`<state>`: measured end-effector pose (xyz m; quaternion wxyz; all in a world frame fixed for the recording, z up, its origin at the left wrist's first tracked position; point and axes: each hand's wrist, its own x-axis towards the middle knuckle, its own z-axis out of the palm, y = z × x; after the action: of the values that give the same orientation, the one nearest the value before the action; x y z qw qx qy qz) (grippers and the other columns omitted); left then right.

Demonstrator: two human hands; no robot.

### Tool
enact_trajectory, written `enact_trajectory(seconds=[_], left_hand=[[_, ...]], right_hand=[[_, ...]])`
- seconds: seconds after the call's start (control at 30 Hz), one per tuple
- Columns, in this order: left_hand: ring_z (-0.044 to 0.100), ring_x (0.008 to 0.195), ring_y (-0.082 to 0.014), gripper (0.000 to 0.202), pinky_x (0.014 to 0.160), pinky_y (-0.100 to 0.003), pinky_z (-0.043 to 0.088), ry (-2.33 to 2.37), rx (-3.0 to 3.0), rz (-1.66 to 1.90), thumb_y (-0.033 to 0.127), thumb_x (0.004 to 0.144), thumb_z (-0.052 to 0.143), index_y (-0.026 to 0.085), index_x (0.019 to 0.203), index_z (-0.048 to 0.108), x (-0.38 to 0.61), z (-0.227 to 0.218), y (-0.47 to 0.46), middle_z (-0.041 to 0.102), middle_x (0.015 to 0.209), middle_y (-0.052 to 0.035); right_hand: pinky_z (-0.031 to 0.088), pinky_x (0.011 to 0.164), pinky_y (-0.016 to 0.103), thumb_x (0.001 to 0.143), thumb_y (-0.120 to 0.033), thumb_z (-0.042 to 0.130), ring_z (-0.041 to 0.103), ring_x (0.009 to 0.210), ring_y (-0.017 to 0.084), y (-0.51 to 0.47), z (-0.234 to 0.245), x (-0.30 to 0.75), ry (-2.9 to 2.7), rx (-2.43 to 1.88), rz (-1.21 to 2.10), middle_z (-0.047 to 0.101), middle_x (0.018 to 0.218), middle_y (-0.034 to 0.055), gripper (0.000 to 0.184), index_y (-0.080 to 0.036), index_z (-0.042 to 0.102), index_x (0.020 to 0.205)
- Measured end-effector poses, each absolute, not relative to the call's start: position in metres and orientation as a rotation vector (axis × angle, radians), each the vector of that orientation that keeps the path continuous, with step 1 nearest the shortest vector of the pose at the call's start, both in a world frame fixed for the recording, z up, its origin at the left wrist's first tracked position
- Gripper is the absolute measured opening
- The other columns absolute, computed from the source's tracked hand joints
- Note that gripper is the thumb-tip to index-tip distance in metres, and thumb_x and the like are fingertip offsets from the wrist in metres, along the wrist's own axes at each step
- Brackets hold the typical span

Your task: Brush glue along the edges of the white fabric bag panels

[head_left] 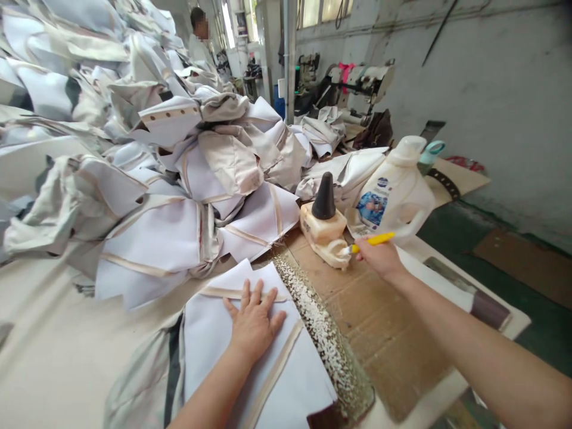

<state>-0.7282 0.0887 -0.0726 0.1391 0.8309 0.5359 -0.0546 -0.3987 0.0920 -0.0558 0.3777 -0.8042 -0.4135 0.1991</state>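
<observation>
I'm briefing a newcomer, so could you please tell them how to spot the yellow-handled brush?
Right of the big fabric heap, brown cardboard bears a stained container with a black cone. The right hand holds the brush, its tip at the container's front. Its bright yellow handle sets it apart from the black cone and white jug.

Bright windows (310, 13) sit high in a whitish wall (500, 89) above a dark green floor (449, 232).

Head-worn view, forward and downward
</observation>
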Motion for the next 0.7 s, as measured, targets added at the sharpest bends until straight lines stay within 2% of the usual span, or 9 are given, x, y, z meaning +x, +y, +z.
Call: enact_trajectory(seconds=[0.13,0.33,0.53,0.63,0.7], left_hand=[[0.002,0.136,-0.0332,0.051,0.094,-0.072,-0.004,1.566,2.399,-0.2,0.058,0.082,0.038,0.041,0.131,0.039,-0.729,-0.073,0.088,0.022,0.148,0.0002],[0.003,0.136,-0.0331,0.05,0.094,-0.072,-0.005,1.576,2.434,-0.146,0.058,0.083,0.038,0.042,0.129,0.041,-0.731,-0.079,0.087,0.025,0.147,0.0003],[0.005,0.136,-0.0318,0.05,0.093,-0.072,-0.005,1.563,2.447,-0.099,0.059,0.083,0.038,0.041,0.129,0.041,-0.733,-0.083,0.087,0.026,0.146,0.0],[0.004,0.137,-0.0317,0.05,0.094,-0.072,-0.006,1.563,2.452,-0.094,0.058,0.083,0.039,0.041,0.13,0.04,-0.733,-0.085,0.086,0.024,0.147,0.0],[0.004,0.137,-0.0317,0.05,0.094,-0.072,-0.007,1.568,2.455,-0.09,0.058,0.083,0.038,0.041,0.13,0.04,-0.734,-0.085,0.086,0.024,0.147,0.0001]], right_hand=[[0.037,0.05,0.025,0.07,-0.023,0.054,0.054,0.051,0.017,0.111,-0.067,-0.409,-1.115,-2.127,0.555,0.054,0.045,-0.0018,0.018,-0.019,0.055,0.052],[0.038,0.05,0.026,0.074,-0.032,0.048,0.054,0.048,0.018,0.099,-0.056,-0.394,-1.053,-2.165,0.55,0.053,0.041,0.0003,0.027,-0.02,0.055,0.051],[0.043,0.054,0.027,0.073,-0.039,0.047,0.056,0.052,0.019,0.082,-0.05,-0.389,-1.063,-2.097,0.538,0.058,0.05,-0.0005,0.024,-0.019,0.059,0.066],[0.045,0.065,0.029,0.072,-0.041,0.051,0.06,0.067,0.02,0.067,-0.049,-0.397,-1.289,-1.907,0.62,0.065,0.07,0.0013,0.026,-0.019,0.063,0.081],[0.046,0.07,0.03,0.071,-0.041,0.055,0.06,0.078,0.022,0.054,-0.05,-0.401,-1.425,-1.782,0.733,0.066,0.083,0.0034,0.027,-0.019,0.064,0.084]])
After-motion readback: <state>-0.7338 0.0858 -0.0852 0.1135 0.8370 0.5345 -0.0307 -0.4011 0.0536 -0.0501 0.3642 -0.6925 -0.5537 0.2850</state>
